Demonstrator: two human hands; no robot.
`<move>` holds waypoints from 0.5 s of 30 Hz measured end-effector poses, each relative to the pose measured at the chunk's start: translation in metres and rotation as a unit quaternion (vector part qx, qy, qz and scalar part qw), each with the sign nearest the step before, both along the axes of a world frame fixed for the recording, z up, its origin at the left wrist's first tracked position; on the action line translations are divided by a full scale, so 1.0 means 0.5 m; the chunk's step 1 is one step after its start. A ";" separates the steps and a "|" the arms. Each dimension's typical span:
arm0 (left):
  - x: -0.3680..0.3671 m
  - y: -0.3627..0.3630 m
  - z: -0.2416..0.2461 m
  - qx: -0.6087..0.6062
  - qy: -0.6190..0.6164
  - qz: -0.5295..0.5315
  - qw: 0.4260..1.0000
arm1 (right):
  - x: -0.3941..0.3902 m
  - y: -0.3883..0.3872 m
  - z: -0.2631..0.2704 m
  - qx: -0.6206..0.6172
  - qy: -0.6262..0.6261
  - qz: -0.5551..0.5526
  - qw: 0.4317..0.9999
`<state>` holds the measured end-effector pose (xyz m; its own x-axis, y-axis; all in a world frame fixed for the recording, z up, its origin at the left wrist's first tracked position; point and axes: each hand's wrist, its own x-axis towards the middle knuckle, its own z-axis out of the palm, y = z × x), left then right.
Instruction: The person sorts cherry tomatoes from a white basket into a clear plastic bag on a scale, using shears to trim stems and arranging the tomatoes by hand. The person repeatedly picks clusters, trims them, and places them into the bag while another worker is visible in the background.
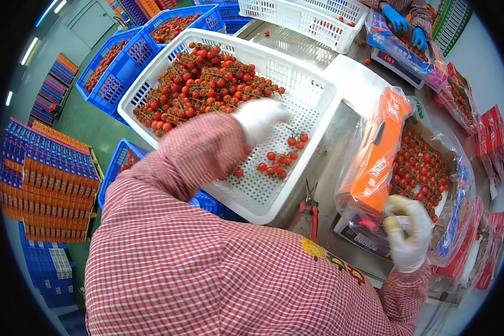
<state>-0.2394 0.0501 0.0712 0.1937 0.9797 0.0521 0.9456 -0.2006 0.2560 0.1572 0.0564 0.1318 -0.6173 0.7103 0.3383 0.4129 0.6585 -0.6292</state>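
My left hand (pixel 262 119), in a white glove and blurred, is over a white plastic crate (pixel 273 201), beside a heap of cherry tomatoes on the vine (pixel 206 84). Its fingers are too blurred to tell whether they hold anything. Small tomato clusters (pixel 279 161) lie on the crate's perforated floor. My right hand (pixel 407 231), in a white glove with stained fingertips, is at the near edge of a carton with an orange flap (pixel 378 155) in clear plastic. Thumb and fingers are curved apart with nothing seen between them. The carton holds cherry tomatoes (pixel 420 168) and rests on a digital scale (pixel 357 237).
Red-handled pruning snips (pixel 306 212) lie on the metal table (pixel 336 138) between crate and scale. Blue crates (pixel 138 48) of tomatoes stand at the left. Across the table, a co-worker's blue-gloved hands (pixel 397 19) are over another carton. Packed red cartons (pixel 493 143) line the right.
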 end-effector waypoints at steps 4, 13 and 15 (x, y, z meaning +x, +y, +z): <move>-0.244 -0.072 0.000 -0.188 0.171 0.087 0.963 | -0.174 -0.037 -0.029 -0.066 0.000 0.154 0.986; -0.315 -0.047 -0.048 -0.195 0.024 0.066 0.978 | -0.445 -0.042 -0.139 -0.420 0.104 0.135 0.891; -0.293 -0.059 -0.030 -0.177 -0.128 0.019 0.976 | -0.505 -0.026 -0.165 -0.377 0.155 0.103 0.907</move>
<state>-0.3858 0.0208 0.0562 0.1820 0.9511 -0.2494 0.8462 -0.0223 0.5324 -0.0954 0.0436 0.0494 -0.7215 0.6923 -0.0168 0.0568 0.0350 -0.9978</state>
